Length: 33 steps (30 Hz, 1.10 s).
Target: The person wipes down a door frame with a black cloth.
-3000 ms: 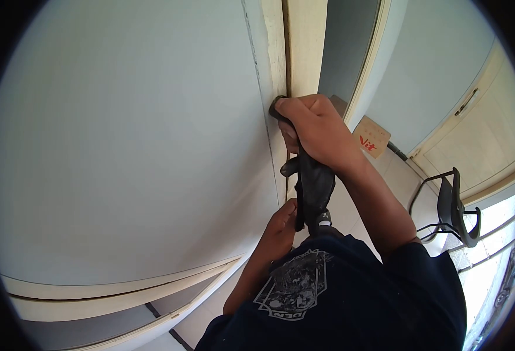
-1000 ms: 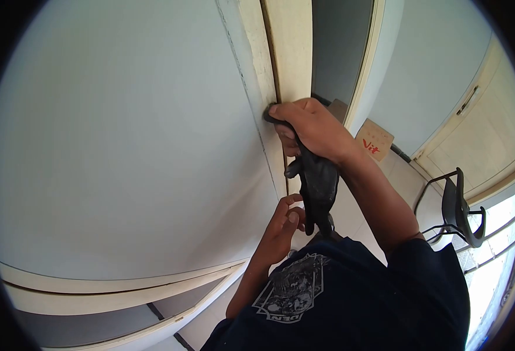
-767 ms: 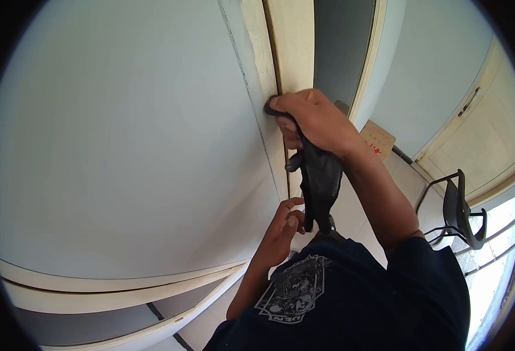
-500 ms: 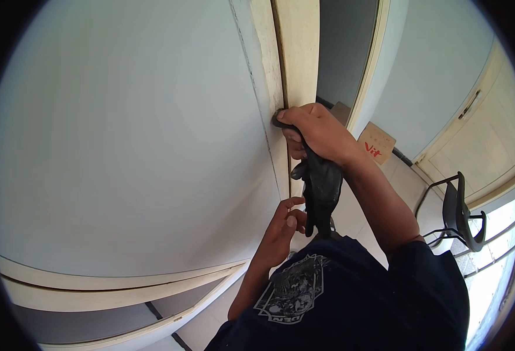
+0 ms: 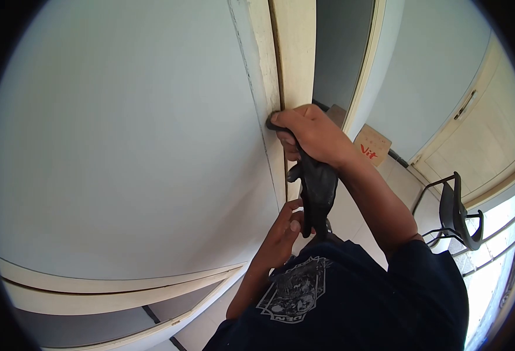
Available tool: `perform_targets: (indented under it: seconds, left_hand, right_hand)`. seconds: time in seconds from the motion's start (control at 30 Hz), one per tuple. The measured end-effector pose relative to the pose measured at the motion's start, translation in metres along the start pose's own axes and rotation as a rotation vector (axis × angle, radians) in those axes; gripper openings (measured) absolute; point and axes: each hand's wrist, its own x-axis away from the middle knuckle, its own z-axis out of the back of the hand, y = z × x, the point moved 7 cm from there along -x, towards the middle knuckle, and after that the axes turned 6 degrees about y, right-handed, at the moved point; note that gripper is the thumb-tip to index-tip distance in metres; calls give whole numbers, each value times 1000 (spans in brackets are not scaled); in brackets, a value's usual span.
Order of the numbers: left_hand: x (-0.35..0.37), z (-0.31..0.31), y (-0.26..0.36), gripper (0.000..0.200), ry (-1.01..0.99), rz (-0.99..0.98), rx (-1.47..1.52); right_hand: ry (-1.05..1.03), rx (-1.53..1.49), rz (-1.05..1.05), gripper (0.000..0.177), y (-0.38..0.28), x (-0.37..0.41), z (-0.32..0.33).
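Observation:
A black glove (image 5: 319,190) hangs down in front of my body. Its upper edge is pinched in my right hand (image 5: 316,134), which is closed and level with the cream door frame (image 5: 292,58). Lower down, my left hand (image 5: 280,238) has its fingers loosely bent and apart, beside the lower end of the glove. Some of its fingertips are partly hidden by the glove, so contact is unclear. The large pale blue wall panel (image 5: 135,146) lies just left of both hands.
A cardboard box (image 5: 372,144) with red writing sits on the tiled floor to the right. Beyond it are a black chair (image 5: 459,213) and a cream door (image 5: 488,126) with a handle. A barred bright window (image 5: 494,257) is at the lower right.
Both hands and the glove have shifted very slightly left in the view, along with the room. The right hand's hold on the glove is the same.

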Motion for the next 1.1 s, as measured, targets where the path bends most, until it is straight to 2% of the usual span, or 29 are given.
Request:
perform_targets:
  seconds: [0.07,0.13,0.17,0.33,0.53,0.6,0.73,0.83,0.9,1.1]
  left_hand:
    - [-1,-1,1,70,35,-49,-5]
    - [5,-2,4,65,29,-51,30]
    - [4,-2,8,61,25,-64,69]
    - [8,4,0,61,36,-45,128]
    - [9,9,-5,58,71,-62,102]
    - [10,8,-7,60,73,-39,128]
    - [14,13,-7,60,98,-8,106]
    - [15,13,-8,59,76,-34,106]
    - [15,13,-8,62,72,-40,102]
    - [15,12,-8,65,75,-28,106]
  right_hand:
    - [19,-10,73,44,-21,-1,2]
    - [-78,-45,58,42,-27,-3,-2]
    - [-18,-43,65,42,-26,1,-4]
    - [-54,-18,-57,41,13,2,-2]
    - [-67,-48,62,41,-24,-4,-1]
    - [-26,-98,-21,44,-14,0,-1]
    - [-37,-81,-53,40,15,-1,-2]
    - [-42,-48,-38,40,-3,-2,-1]
    - [-27,-56,69,44,-29,-2,-3]
    - [-44,-87,-36,43,5,-1,-1]
